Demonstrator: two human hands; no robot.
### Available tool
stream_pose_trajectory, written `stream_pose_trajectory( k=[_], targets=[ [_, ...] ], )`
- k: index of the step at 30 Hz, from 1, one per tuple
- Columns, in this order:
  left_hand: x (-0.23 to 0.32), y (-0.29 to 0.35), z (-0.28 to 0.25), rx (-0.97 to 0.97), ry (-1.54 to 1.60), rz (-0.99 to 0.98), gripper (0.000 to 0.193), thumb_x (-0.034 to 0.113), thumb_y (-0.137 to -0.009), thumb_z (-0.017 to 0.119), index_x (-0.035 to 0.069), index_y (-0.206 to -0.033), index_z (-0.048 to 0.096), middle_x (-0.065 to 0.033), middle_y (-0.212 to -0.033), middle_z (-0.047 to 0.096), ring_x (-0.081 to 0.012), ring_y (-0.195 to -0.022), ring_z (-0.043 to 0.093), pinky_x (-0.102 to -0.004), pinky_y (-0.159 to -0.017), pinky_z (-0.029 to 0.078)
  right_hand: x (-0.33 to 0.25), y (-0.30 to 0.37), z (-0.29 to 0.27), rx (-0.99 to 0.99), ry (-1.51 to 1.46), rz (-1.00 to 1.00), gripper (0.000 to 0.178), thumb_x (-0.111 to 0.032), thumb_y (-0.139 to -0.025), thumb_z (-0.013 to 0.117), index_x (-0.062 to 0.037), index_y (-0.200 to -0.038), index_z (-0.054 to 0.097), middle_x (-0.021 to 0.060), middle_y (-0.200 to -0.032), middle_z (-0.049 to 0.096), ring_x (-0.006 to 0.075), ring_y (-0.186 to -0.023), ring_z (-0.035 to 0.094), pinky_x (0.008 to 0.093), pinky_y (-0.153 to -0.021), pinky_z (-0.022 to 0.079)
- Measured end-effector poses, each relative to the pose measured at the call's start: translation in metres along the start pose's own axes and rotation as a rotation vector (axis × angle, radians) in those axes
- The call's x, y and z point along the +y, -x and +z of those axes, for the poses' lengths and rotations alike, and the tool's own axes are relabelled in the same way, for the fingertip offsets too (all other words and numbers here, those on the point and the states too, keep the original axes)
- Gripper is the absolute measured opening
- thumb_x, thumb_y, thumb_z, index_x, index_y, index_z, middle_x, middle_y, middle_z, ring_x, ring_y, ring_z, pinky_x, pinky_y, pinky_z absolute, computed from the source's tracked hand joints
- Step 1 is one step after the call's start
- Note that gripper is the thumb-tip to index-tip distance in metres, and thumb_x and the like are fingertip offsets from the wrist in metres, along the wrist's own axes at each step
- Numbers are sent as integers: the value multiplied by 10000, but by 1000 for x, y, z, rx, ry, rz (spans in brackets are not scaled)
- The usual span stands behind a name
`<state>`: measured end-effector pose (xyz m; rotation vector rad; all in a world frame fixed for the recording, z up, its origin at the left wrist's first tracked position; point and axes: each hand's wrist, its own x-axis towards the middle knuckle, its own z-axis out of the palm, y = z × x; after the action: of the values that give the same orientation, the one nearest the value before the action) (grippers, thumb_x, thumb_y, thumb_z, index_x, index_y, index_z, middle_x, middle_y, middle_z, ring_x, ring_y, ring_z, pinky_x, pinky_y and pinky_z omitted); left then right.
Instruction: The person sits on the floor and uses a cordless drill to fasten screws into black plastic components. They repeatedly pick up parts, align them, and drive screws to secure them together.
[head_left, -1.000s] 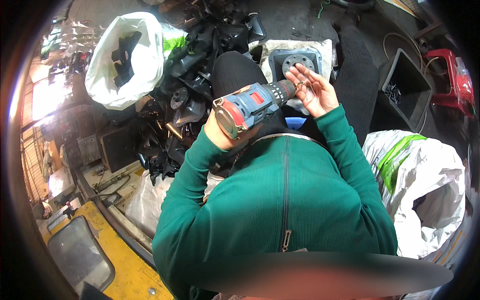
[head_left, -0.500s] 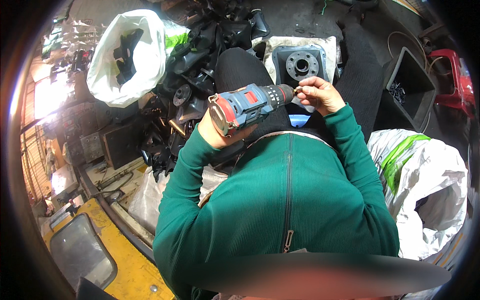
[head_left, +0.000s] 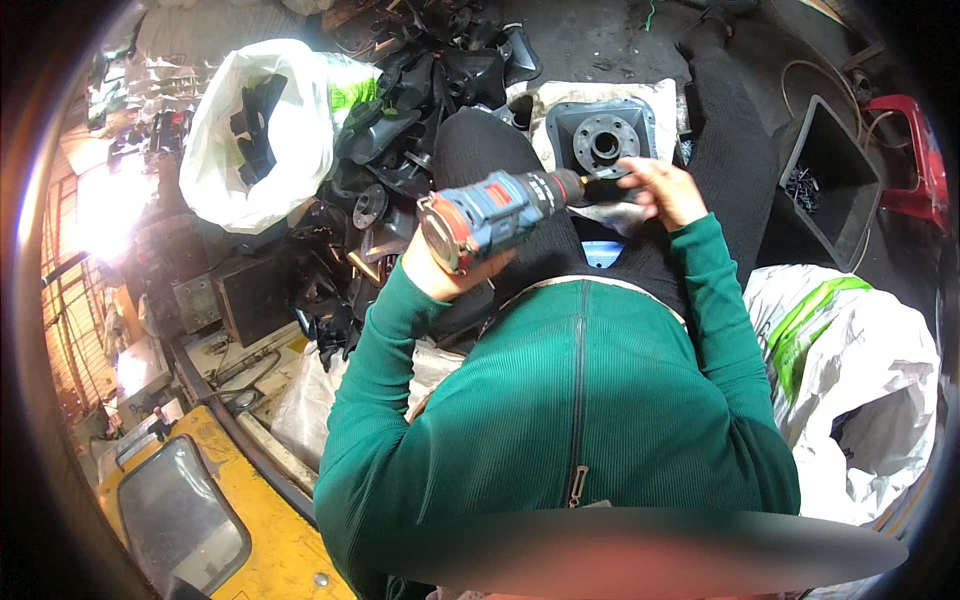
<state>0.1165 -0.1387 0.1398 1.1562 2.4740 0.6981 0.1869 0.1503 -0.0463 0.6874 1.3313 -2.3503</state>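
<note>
My view is straight down over the green zip sweater, dark trousers below it, knees pointing up-frame.

Largest item around: crumpled white sack with a green stripe at my right side. Second white bag upper left, dark parts inside. Between that bag and my left leg, a heap of black plastic housings, spilling down toward the left knee. Yellow machine body with a mirror in the lower left corner. Open black box right of my right leg, small dark bits in it; red stool just beyond.

Workpiece: grey square housing with a round flanged hub, lying on a white cloth on the floor between my knees.

Cordless drill, blue and red body, held roughly level, its nose toward the housing. Left hand clenched around the drill's grip. Right hand at the chuck end, fingers curled around the bit tip just over the housing's near edge; can't tell if it pinches a screw.
</note>
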Motion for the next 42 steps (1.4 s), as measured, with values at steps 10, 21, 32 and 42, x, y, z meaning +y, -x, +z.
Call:
stream_pose_trajectory(
  k=[10, 21, 32, 42],
  targets=[
    [-25, -48, 6, -137, 41, -300, 537, 228, -727, 767, 51, -1184, 549, -116, -1147, 593, -275, -1069, 564, -377, -975, 415, 16, -67, -10, 356, 603, -75, 520, -519, -808, 648, -2, -854, 677, 45, -765, 632, 103, -733, 552, 252, -709, 439],
    [-36, -78, 7, -243, 78, -343, 543, 172, -728, 762, 48, -1208, 541, -101, -1144, 613, -224, -1046, 596, -328, -947, 456, 18, -66, -5, 197, 311, -369, 347, -314, -882, 647, -65, -664, 543, -92, -653, 419, 23, -634, 346, 212, -564, 304],
    [-47, -111, 8, -276, 106, -371, 610, 230, -703, 778, 48, -1224, 520, -124, -1174, 590, -225, -1084, 576, -314, -961, 444, 29, -74, 6, 252, 174, -373, 332, -325, -892, 630, -39, -724, 616, -71, -667, 514, 21, -641, 418, 204, -584, 364],
    [-41, -114, 9, -269, -16, -355, 654, 249, -696, 776, 31, -1244, 491, -135, -1185, 565, -247, -1087, 564, -310, -960, 441, 19, -62, 9, 397, 433, -397, 413, -382, -855, 642, -12, -684, 575, 36, -575, 507, 72, -585, 426, 286, -562, 390]
  ],
)
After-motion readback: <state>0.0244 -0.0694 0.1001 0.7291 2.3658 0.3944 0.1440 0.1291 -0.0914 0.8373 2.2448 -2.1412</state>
